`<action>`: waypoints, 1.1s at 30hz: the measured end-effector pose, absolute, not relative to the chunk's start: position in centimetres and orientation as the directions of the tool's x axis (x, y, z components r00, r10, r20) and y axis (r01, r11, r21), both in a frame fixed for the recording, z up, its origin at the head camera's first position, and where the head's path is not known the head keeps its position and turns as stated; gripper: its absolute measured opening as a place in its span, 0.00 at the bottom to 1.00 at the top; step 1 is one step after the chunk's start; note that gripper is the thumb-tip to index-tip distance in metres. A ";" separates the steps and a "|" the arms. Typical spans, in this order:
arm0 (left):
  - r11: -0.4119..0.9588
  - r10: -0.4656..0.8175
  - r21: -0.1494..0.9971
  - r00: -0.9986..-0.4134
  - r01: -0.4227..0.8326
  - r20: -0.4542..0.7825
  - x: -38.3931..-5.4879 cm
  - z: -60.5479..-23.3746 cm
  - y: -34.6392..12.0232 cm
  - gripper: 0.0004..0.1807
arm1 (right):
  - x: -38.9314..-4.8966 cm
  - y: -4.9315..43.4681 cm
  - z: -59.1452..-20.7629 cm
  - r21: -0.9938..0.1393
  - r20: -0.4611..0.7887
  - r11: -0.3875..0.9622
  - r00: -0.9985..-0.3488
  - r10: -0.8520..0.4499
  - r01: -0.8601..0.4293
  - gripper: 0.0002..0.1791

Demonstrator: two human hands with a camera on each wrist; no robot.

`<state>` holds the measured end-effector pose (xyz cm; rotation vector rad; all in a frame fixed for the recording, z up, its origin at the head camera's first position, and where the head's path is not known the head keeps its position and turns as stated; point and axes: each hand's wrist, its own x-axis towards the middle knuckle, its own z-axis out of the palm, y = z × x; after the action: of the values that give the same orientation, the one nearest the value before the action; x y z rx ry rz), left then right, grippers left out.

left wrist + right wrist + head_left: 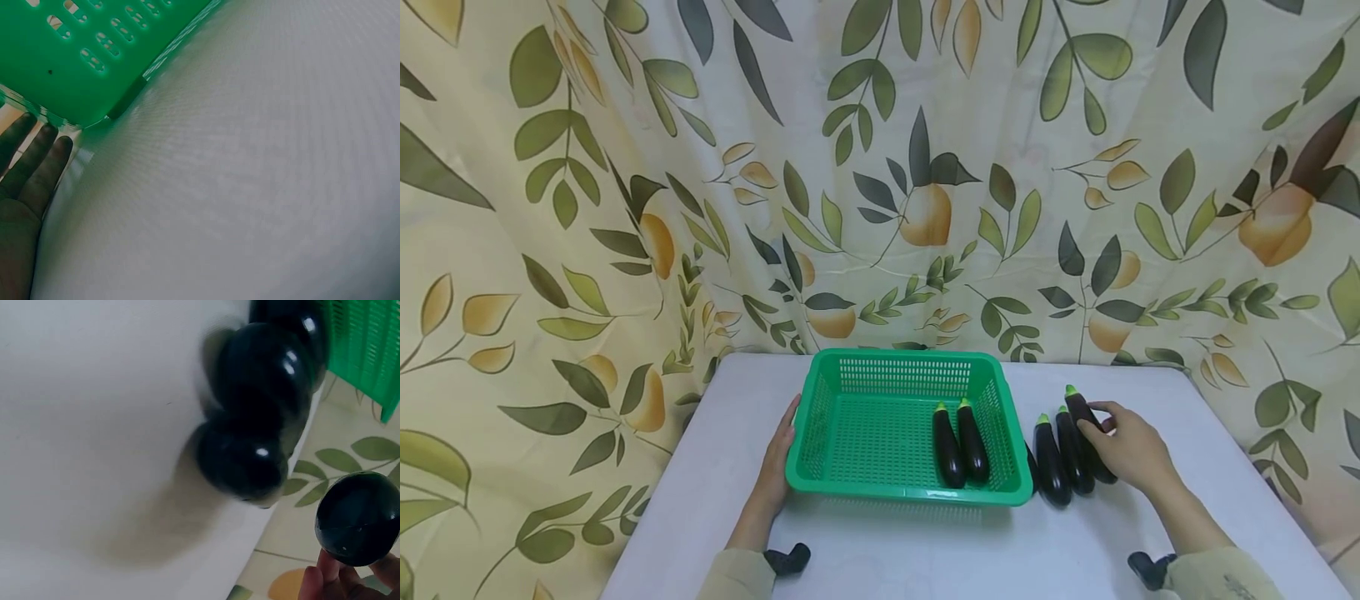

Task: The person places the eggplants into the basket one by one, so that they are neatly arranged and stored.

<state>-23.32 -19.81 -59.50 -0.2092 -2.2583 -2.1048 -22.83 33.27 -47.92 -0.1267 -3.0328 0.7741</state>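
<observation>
A green plastic basket [880, 495] with slotted walls stands on the table, and two dark purple eggplants [961, 446] lie inside at its right end. My left hand [775, 458] rests against the basket's left side; its straight fingers [47, 165] show at the basket's corner in the left wrist view. To the right of the basket, my right hand [1131, 450] holds an eggplant [357, 519] between thumb and fingers, its green stem end pointing away from me. Beside it lie three more eggplants [1051, 462], the leftmost partly hidden by the basket's rim.
A white cloth covers the table [880, 558]. Behind it hangs a curtain [880, 208] printed with leaves and fruit, close to the basket's far side. Dark straps with small devices [787, 560] sit on both wrists.
</observation>
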 end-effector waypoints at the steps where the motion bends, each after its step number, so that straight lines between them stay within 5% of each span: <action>1: 0.064 0.065 0.990 -0.990 0.129 0.125 -23.3 -59.5 -19.8 0.29 | -22.8 33.0 -47.7 -0.484 -0.011 0.872 -0.997 0.075 0.071 0.33; 33: 0.065 0.067 0.984 -0.984 0.167 0.163 -23.1 -59.6 -19.6 0.29 | -22.5 28.5 -44.6 -0.535 0.074 0.844 -0.997 0.003 -0.037 0.32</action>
<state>-23.10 -19.62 -59.56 -0.2472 -2.2371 -2.0847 -22.49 28.53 -44.63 0.0266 -2.9475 0.8565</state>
